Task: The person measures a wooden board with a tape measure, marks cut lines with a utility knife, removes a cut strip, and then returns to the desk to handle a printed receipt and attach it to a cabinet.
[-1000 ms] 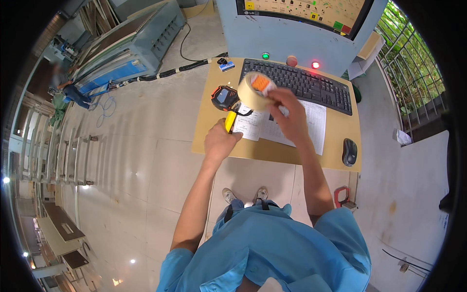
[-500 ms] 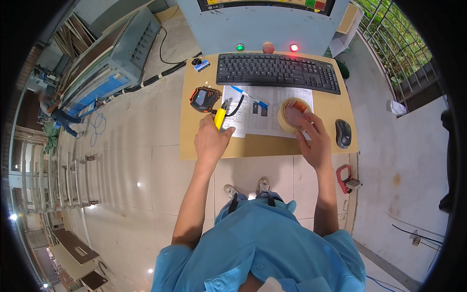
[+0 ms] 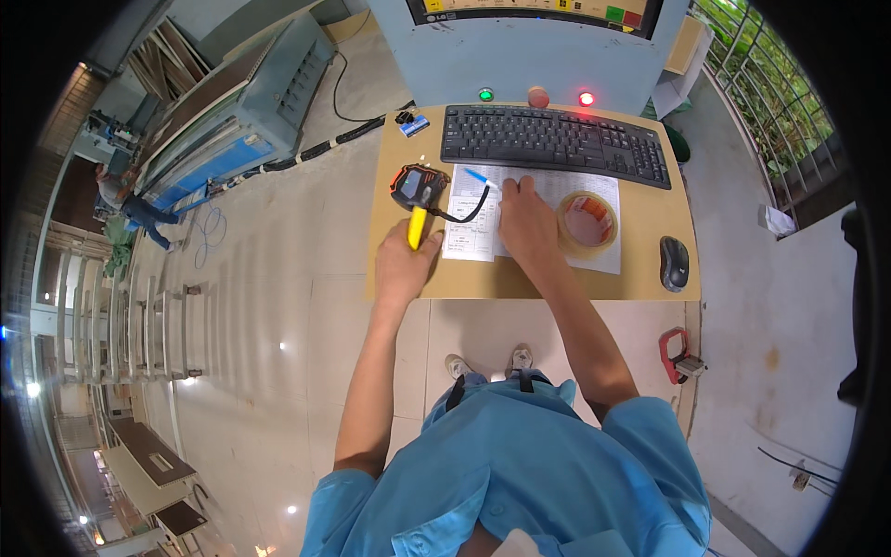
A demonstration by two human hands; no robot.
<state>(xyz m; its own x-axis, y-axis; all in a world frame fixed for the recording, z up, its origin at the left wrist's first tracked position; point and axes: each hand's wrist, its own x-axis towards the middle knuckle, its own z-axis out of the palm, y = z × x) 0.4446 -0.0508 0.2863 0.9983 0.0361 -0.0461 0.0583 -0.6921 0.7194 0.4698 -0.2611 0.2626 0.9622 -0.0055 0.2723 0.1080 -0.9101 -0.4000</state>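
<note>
My left hand [image 3: 403,267] is closed around a yellow utility knife [image 3: 417,228] at the left front of the small table. The knife's far end reaches up to an orange-and-black tape measure [image 3: 411,186]. A black cord or strap [image 3: 475,213] curves from there over the papers. My right hand [image 3: 527,223] is over the middle of the printed sheets [image 3: 471,243], fingers drawn together on the lower end of a blue-and-white pen [image 3: 477,177]; the fingers cover that end. Just right of this hand lies a roll of clear tape [image 3: 588,250], touching nothing I hold.
A black keyboard [image 3: 557,141] spans the table's back, below a panel with lit buttons [image 3: 586,98] and a screen. A mouse [image 3: 675,264] sits at the right edge. A small blue box [image 3: 415,126] stands at the back left. Another person [image 3: 137,206] bends by a machine far left.
My right hand has left the tape roll and moved left to the pen. My left hand stays closed on the knife, which is now nearer the tape measure. The whole view has shifted slightly.
</note>
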